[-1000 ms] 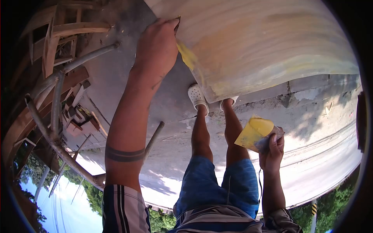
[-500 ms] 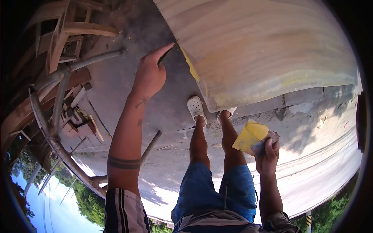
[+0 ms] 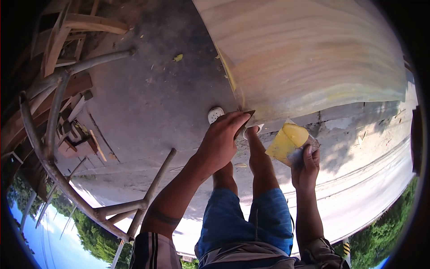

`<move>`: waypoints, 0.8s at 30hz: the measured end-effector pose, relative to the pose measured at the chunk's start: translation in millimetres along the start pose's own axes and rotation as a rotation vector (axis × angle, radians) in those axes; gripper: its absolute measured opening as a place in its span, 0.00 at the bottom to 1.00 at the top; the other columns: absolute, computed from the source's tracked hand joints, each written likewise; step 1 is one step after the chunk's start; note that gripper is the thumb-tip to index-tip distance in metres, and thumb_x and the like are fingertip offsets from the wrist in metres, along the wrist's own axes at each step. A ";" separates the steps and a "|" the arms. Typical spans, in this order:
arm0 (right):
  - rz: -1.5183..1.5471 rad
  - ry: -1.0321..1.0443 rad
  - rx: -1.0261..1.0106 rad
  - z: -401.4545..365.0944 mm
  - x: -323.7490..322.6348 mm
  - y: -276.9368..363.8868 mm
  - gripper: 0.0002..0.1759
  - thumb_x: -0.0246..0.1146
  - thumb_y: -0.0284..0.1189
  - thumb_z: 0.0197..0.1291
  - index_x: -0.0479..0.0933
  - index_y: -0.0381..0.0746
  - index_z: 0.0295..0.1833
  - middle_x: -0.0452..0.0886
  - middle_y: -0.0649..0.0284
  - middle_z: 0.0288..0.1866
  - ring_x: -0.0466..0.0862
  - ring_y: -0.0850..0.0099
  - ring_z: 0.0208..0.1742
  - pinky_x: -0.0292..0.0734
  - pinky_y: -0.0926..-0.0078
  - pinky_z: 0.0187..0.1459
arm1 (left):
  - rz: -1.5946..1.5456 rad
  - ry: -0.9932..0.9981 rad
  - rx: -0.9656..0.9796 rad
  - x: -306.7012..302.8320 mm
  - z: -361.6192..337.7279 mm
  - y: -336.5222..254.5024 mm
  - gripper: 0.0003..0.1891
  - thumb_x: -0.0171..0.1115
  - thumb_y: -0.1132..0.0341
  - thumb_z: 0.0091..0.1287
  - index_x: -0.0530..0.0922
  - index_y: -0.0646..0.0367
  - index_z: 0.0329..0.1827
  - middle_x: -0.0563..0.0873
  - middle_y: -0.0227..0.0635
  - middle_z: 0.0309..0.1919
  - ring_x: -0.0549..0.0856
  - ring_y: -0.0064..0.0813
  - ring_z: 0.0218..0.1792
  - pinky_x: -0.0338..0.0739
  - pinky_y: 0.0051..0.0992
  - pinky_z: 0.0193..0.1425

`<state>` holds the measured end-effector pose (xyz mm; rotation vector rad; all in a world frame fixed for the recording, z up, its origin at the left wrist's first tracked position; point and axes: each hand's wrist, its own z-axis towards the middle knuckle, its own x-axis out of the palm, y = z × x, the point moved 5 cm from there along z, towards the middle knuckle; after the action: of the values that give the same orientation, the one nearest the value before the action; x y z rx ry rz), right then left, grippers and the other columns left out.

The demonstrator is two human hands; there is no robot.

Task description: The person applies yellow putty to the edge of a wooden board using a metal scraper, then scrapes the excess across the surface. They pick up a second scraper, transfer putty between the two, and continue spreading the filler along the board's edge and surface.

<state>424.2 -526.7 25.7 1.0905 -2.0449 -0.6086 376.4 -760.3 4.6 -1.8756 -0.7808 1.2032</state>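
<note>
My left hand [image 3: 224, 138] is closed on a dark, flat scraper [image 3: 250, 116], its blade at the near left corner of a large pale panel [image 3: 318, 54]. A strip of yellow putty [image 3: 231, 77] runs along the panel's left edge. Off to the right and apart from the panel, my right hand [image 3: 307, 166] grips a flat putty board [image 3: 282, 144] between thumb and fingers. Thick yellow putty [image 3: 295, 133] is heaped on the board, with greyish smears near the thumb. My left fingers partly hide the scraper.
Wooden chair-like frames [image 3: 85, 24] and bare poles [image 3: 58, 116] stand at the left, with wood scraps [image 3: 83, 134] beneath. A leaf [image 3: 178, 58] lies on the dark concrete floor [image 3: 152, 98]. My feet in white clogs [image 3: 215, 114] are close under the panel's corner.
My left hand has moved down along the panel's left edge to its near corner with the scraper. The yellow putty on that edge looks thinner. My right hand has barely moved.
</note>
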 end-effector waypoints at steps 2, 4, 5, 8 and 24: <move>0.049 -0.010 -0.020 7.9 5.7 -0.6 0.17 0.49 0.31 0.70 0.63 0.37 0.60 0.73 0.57 0.57 0.75 0.67 0.59 0.71 0.64 0.60 | -0.388 0.108 -0.093 -0.2 -10.8 -0.5 0.30 0.45 0.87 0.52 0.71 0.63 0.61 0.76 0.44 0.57 0.77 0.35 0.56 0.70 0.28 0.60; 0.079 -0.019 -0.024 11.7 15.0 -2.8 0.17 0.48 0.32 0.70 0.64 0.36 0.60 0.73 0.57 0.57 0.75 0.68 0.59 0.71 0.65 0.59 | -0.799 -0.010 -0.357 -16.8 -19.3 -4.4 0.27 0.45 0.86 0.54 0.71 0.64 0.60 0.75 0.47 0.58 0.76 0.39 0.58 0.68 0.30 0.63; 0.102 -0.027 -0.018 12.6 21.0 -4.7 0.17 0.48 0.32 0.70 0.64 0.36 0.60 0.74 0.57 0.57 0.75 0.68 0.58 0.72 0.66 0.59 | -0.996 -0.071 -0.500 -20.6 -26.7 -6.3 0.26 0.45 0.85 0.55 0.71 0.64 0.60 0.74 0.48 0.59 0.76 0.41 0.60 0.66 0.31 0.65; 0.156 -0.010 0.032 12.0 44.5 -9.4 0.16 0.48 0.32 0.71 0.65 0.35 0.59 0.75 0.58 0.56 0.77 0.69 0.56 0.73 0.68 0.57 | -0.890 -0.271 -0.198 -34.1 -42.7 -24.6 0.25 0.45 0.85 0.57 0.71 0.64 0.60 0.74 0.50 0.59 0.76 0.44 0.59 0.66 0.33 0.66; 0.103 -0.093 -0.166 -20.8 9.8 12.2 0.17 0.46 0.32 0.71 0.62 0.36 0.61 0.72 0.57 0.58 0.75 0.68 0.58 0.73 0.66 0.58 | 0.505 -0.245 0.181 -99.0 94.4 1.0 0.29 0.51 0.87 0.53 0.72 0.55 0.59 0.75 0.37 0.56 0.75 0.44 0.56 0.72 0.38 0.55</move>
<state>430.7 -529.9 50.7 0.8697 -2.0736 -0.7735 252.6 -815.3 24.1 -1.8494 -0.3051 1.7785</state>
